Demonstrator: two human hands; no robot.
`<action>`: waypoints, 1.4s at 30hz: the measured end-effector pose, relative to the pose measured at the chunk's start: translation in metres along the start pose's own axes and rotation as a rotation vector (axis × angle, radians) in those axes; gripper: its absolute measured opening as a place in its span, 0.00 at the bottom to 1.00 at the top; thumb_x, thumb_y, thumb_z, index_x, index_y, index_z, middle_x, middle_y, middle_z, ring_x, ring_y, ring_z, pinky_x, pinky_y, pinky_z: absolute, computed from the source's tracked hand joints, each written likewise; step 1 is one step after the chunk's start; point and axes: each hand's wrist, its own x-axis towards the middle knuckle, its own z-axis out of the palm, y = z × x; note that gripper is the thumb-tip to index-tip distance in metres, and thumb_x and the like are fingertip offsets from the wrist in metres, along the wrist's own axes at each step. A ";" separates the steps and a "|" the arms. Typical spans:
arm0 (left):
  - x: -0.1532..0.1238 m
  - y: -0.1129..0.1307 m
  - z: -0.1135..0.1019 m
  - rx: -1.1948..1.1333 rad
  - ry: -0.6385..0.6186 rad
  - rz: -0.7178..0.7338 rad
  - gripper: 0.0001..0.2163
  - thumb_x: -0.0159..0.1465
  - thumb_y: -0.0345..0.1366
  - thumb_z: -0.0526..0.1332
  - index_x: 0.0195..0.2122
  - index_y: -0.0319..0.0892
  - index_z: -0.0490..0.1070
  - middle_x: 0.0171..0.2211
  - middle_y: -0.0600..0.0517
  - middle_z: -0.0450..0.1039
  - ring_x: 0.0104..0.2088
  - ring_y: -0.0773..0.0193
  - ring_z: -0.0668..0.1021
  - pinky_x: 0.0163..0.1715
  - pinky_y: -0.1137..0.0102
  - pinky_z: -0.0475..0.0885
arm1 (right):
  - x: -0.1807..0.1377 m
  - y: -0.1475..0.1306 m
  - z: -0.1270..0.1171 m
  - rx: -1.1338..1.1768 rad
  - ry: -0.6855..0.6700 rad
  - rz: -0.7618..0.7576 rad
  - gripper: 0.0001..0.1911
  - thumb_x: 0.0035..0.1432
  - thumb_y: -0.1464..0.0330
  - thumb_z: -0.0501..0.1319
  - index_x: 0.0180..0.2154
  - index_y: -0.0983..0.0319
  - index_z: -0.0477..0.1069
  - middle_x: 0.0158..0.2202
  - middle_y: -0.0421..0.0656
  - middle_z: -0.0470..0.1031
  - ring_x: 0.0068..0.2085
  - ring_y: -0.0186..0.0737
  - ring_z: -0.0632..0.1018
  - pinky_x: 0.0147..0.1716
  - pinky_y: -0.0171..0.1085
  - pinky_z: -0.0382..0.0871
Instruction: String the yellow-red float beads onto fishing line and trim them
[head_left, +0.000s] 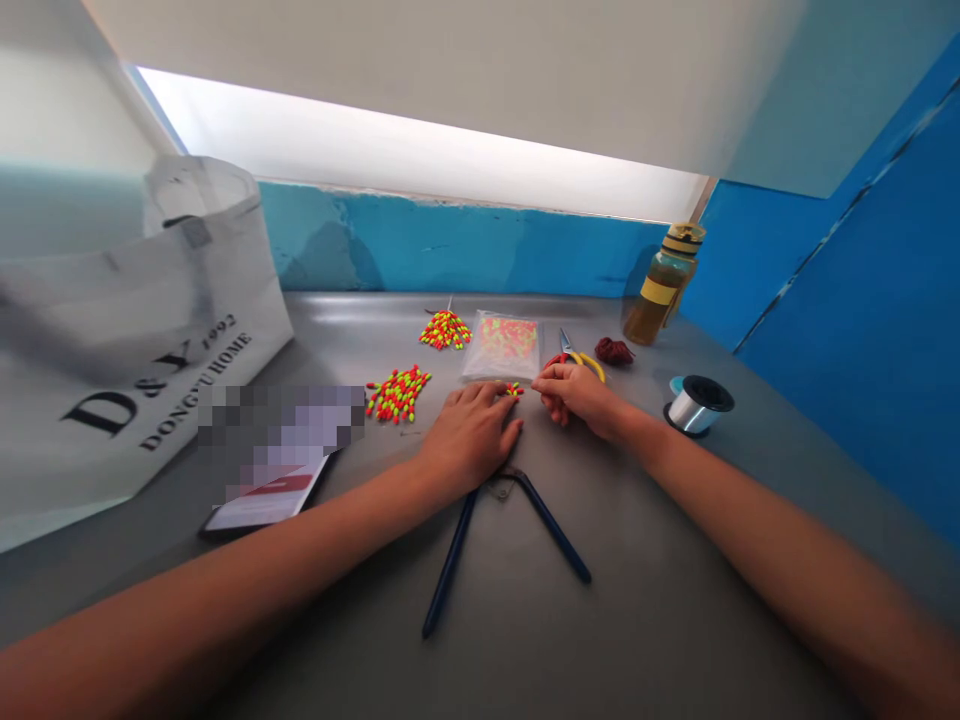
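My left hand (471,432) lies palm down on the grey table, fingers stretched out. Its fingertips are at a small cluster of red and yellow oval beads (514,391). To the right, my right hand (571,396) has thumb and forefinger pinched together; whatever is between them is too small to make out. Just below my left hand rest pliers with long dark blue handles (551,528), spread apart, their head partly hidden. A loose pile of the same beads (399,393) lies left of my left hand, and a bunched group of beads (445,330) lies farther back.
A clear bag of beads (510,343) lies behind my hands. Beside it are red-and-yellow-handled scissors (574,357) and dark red cord (614,351). A spool of clear line (697,405) and a bottle (663,285) stand right. A phone (270,500) and white bag (187,350) are left.
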 end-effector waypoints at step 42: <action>-0.001 -0.002 0.000 0.102 0.035 0.075 0.18 0.70 0.42 0.54 0.58 0.45 0.72 0.62 0.44 0.67 0.63 0.47 0.66 0.61 0.52 0.61 | 0.003 0.011 0.002 -0.247 -0.056 -0.137 0.04 0.63 0.68 0.63 0.38 0.63 0.74 0.28 0.41 0.80 0.19 0.28 0.73 0.14 0.25 0.63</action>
